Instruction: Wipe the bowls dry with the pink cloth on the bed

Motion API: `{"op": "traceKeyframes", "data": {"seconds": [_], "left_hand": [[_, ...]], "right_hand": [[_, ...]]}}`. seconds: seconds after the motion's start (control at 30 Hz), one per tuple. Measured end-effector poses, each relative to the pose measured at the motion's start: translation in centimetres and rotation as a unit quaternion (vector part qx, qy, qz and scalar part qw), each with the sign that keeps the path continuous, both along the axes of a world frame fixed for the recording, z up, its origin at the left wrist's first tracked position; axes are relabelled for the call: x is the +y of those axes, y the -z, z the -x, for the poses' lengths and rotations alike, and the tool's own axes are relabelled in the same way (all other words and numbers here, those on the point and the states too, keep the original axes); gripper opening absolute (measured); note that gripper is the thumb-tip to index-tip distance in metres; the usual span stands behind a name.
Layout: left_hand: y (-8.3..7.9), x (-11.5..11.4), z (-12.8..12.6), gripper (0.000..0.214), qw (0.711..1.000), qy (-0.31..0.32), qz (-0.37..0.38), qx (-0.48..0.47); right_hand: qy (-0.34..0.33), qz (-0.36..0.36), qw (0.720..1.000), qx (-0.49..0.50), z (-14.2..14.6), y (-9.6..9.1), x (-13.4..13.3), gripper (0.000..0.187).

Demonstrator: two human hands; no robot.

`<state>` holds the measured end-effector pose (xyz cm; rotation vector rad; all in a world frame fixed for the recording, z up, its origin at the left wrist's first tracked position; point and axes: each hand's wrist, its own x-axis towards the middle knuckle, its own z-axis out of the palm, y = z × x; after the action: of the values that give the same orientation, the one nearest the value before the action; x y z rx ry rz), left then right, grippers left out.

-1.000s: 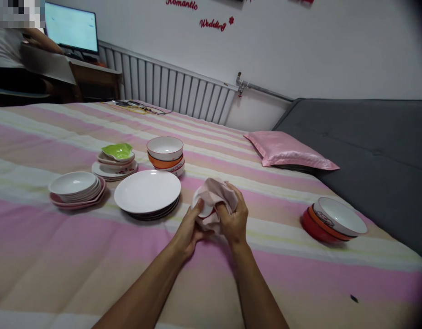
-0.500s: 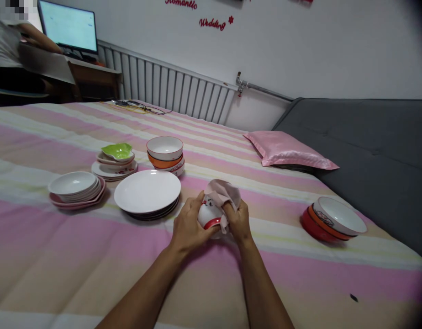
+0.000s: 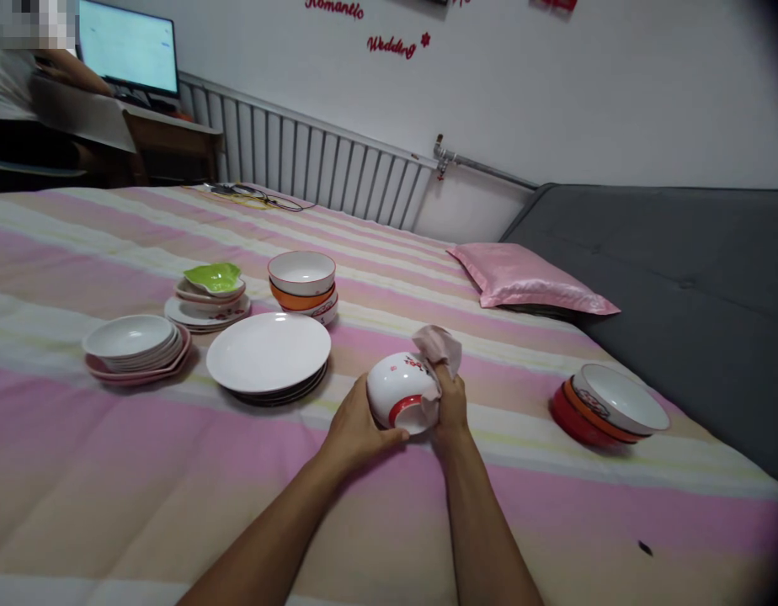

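A white bowl [image 3: 395,383] with a red foot ring and a red pattern is tilted on its side, its base facing me. My left hand [image 3: 357,429] grips it from the left, thumb near the foot ring. On the other side my right hand [image 3: 450,404] is closed on a pale pink cloth [image 3: 439,347] and presses it against the bowl's right side. Part of the cloth hangs over the base; the bowl's inside is hidden.
On the striped bedspread [image 3: 250,497] stand large white plates [image 3: 269,349], small dishes [image 3: 130,338], a green leaf-shaped dish [image 3: 215,276] and stacked bowls [image 3: 301,271]. More bowls [image 3: 622,400] and a pink pillow [image 3: 534,278] are to the right. A person [image 3: 13,93] sits at a desk.
The bowl has turned, so more of its side and foot ring shows. My right hand and the cloth have shifted from across the bowl to its right side.
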<state>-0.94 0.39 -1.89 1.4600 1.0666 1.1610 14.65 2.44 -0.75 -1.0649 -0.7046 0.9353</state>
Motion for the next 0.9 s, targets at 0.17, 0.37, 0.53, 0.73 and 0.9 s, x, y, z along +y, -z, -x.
{"op": "traceKeyframes", "data": {"seconds": [0.17,0.37,0.53,0.73,0.9], "left_hand": [[0.0,0.0,-0.3,0.078,0.998,-0.003,-0.046,0.045],[-1.2,0.0,0.0,0.084,0.981,-0.047,-0.142,0.121],[-2.0,-0.4,0.6,0.085,0.96,-0.054,-0.209,0.179],[-2.0,-0.4,0.9,0.084,0.945,-0.017,-0.256,0.201],[-2.2,-0.5,0.7,0.066,0.942,0.022,-0.275,0.192]], "right_hand": [[0.014,0.017,0.997,0.075,-0.4,0.4,0.4,0.039],[-0.007,-0.006,0.998,0.061,0.7,-0.1,-0.1,0.036],[-0.026,-0.032,0.999,-0.03,1.4,-0.9,-0.7,0.033],[-0.047,-0.067,0.961,-0.264,1.5,-2.0,-1.6,0.033],[-0.036,-0.084,0.912,-0.4,1.4,-2.6,-2.0,0.031]]}}
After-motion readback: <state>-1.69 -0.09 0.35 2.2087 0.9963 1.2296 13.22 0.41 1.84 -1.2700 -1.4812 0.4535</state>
